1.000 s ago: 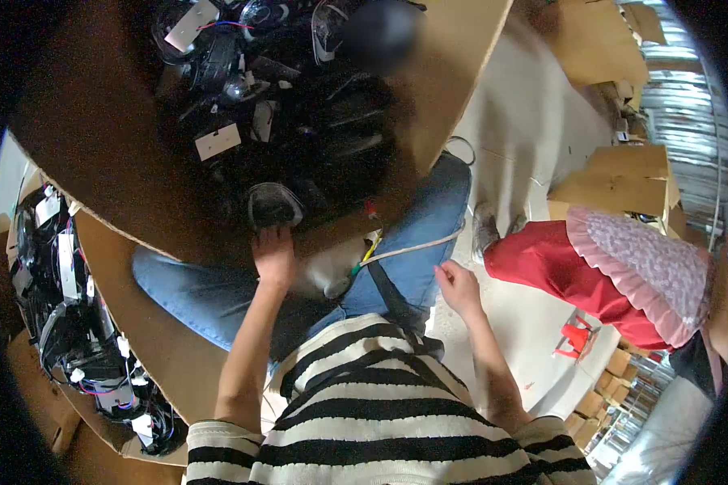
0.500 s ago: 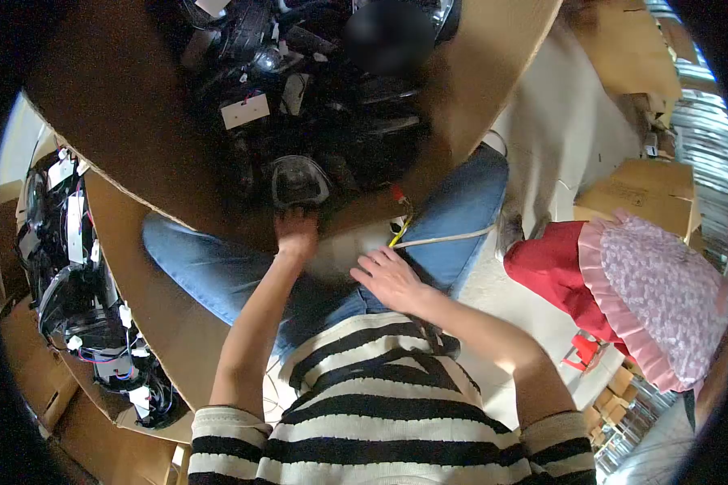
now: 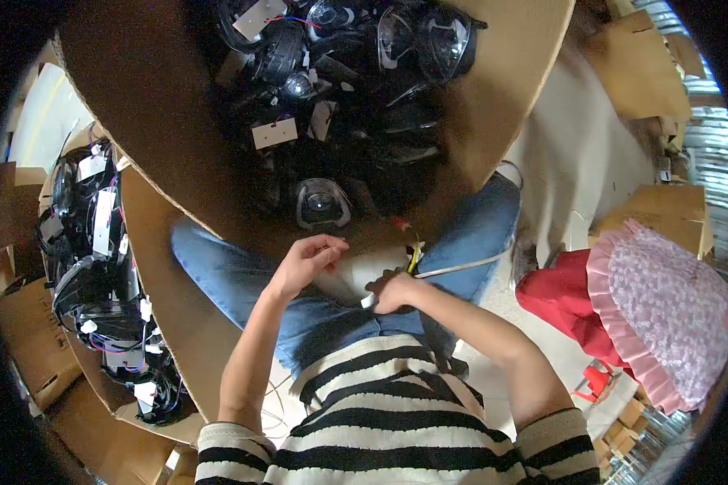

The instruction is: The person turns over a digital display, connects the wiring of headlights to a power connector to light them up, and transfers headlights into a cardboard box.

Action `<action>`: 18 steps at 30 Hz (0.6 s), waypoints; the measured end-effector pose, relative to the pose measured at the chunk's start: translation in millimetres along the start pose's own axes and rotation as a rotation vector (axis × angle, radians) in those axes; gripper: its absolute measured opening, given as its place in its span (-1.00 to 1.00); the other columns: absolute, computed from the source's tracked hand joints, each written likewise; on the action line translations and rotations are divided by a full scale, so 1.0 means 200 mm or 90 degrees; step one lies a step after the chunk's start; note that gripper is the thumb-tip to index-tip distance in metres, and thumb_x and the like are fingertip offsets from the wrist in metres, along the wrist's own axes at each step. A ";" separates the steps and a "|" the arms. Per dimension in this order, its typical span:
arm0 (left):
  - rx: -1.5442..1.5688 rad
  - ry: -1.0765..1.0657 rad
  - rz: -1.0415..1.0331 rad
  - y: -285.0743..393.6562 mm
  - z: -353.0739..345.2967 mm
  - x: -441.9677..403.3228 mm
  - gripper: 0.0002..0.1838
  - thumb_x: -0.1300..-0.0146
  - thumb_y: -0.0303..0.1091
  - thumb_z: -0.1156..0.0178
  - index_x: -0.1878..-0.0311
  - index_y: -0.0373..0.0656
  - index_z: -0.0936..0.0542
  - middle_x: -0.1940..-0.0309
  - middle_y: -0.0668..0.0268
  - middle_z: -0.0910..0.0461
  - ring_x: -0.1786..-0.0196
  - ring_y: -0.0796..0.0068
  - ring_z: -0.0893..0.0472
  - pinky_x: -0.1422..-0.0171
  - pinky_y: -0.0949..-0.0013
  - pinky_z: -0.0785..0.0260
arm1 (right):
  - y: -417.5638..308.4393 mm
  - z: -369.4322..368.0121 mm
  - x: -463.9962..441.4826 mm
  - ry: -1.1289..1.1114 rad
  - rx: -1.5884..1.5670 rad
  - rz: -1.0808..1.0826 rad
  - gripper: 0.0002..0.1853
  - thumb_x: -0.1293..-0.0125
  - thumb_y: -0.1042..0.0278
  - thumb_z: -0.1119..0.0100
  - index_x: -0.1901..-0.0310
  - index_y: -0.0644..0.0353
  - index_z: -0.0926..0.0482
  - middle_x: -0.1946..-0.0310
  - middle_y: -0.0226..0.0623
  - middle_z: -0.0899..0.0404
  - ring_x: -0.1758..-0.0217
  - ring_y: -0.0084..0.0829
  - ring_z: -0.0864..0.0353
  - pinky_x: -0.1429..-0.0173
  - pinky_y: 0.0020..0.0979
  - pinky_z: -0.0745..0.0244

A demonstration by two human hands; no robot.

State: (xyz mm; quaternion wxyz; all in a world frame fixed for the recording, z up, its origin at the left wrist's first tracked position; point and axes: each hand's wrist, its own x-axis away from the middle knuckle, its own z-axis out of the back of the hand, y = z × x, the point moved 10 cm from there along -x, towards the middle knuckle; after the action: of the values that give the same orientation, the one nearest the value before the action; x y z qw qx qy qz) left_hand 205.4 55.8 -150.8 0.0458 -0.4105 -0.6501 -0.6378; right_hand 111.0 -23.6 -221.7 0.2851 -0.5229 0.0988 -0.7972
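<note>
My left hand (image 3: 307, 263) is raised just over the near rim of the big cardboard box (image 3: 129, 105). Its fingers are loosely bent, the thumb apart from them, and nothing shows between them. Beyond it, inside the box, lies a black lamp unit with a clear lens (image 3: 322, 204). Low over my lap, my right hand (image 3: 392, 293) is closed around a small object, of which a white end (image 3: 369, 301) sticks out. Yellow wires (image 3: 413, 260) and a pale cable (image 3: 465, 263) run beside that hand. A red connector (image 3: 399, 223) lies near the box rim.
Black lamp units with white labels (image 3: 274, 133) fill the big box. A second box (image 3: 166, 291) at left holds more lamp units with wires (image 3: 97, 307). At right is a person in a pink apron (image 3: 663, 315), near a red stool (image 3: 594, 380) and cardboard cartons (image 3: 659, 214).
My left hand has drawn back from the lamp unit in the box. My right hand has closed on the white-ended object, and the view has shifted slightly.
</note>
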 end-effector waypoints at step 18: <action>-0.191 -0.200 -0.139 0.52 -0.52 0.24 -0.67 0.02 -0.44 -0.10 0.13 -0.27 -0.40 0.45 0.23 -0.52 0.42 0.60 -0.48 0.32 0.51 -0.33 | 0.04 0.57 0.97 0.662 -0.637 0.159 -0.47 0.12 0.35 -0.23 0.10 0.19 -0.20 0.35 -0.31 -0.36 0.31 -0.49 -0.37 0.19 -0.49 -0.26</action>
State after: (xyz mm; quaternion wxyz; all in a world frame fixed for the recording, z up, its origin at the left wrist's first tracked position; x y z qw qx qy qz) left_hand 186.0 -27.5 -21.5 -0.1866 -0.4342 -0.5879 -0.6566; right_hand 159.6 -122.9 -25.7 0.0177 -0.1294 0.6325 -0.7635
